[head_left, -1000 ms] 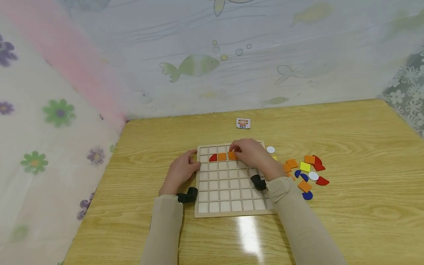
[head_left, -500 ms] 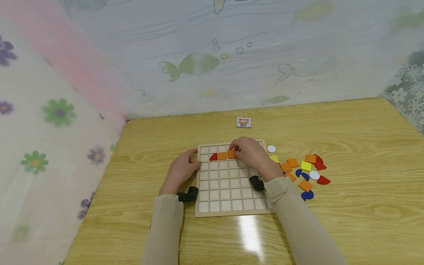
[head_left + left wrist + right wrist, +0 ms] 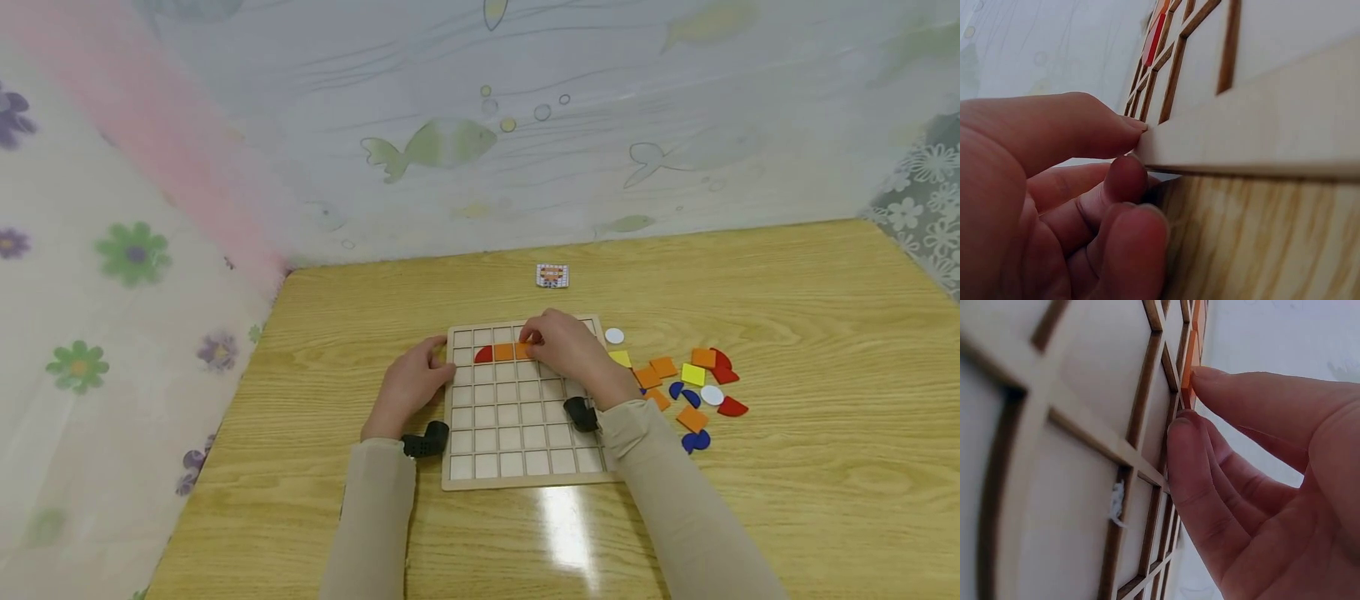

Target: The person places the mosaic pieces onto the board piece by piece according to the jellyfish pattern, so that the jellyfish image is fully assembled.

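Note:
A wooden grid board (image 3: 510, 439) lies on the table. In its second row sit a red quarter-circle piece (image 3: 483, 355) and an orange square tile (image 3: 503, 352). Beside them, my right hand (image 3: 566, 346) holds a second orange square tile (image 3: 521, 351) at its cell, partly hidden by the fingers. In the right wrist view the thumb touches this orange tile (image 3: 1190, 372) and the curled fingers lie close to it. My left hand (image 3: 408, 385) grips the board's left edge; in the left wrist view the thumb is on the frame (image 3: 1222, 134) and the fingers are curled beside it.
Loose pieces lie right of the board: a white disc (image 3: 615, 336), a yellow square (image 3: 693, 375), orange squares (image 3: 692, 419), blue pieces (image 3: 701, 439) and red quarter-circles (image 3: 732, 407). A small pattern card (image 3: 552, 276) lies behind the board. A patterned curtain (image 3: 450, 200) hangs at the back.
The orange tile under my right hand has settled lower, now looking flat in line with its neighbour. My left hand stays at the board's edge.

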Motion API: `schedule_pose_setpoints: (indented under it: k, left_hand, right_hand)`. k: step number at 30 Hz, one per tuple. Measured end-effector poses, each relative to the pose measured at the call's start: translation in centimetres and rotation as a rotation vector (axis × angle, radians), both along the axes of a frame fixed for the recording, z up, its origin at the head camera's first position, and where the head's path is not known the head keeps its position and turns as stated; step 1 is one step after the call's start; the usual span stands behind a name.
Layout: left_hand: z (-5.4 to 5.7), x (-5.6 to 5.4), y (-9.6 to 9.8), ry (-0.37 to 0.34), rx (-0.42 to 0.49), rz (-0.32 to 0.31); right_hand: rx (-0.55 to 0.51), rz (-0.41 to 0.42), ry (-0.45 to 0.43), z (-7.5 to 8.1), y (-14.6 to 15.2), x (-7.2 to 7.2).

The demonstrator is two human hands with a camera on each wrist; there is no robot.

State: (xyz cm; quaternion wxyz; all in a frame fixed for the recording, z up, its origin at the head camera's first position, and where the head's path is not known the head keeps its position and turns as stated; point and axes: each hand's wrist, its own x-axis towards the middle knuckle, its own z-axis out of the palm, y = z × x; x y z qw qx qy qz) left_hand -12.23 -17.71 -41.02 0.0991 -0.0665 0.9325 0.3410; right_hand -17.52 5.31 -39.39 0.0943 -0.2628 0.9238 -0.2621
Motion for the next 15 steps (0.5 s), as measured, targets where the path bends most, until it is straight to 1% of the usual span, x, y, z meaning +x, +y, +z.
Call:
schedule_pose_setpoints:
  k: [6, 15]
  left_hand:
    - [0.1, 0.04, -0.02, 0.005, -0.004, -0.004]
    - [0.23, 0.15, 0.05, 0.005, -0.009, -0.011]
  right_hand:
    - [0.013, -0.004, -0.001, 0.03, -0.08, 0.01]
    - [-0.007, -0.005, -0.033, 0.55, 0.65, 0.1]
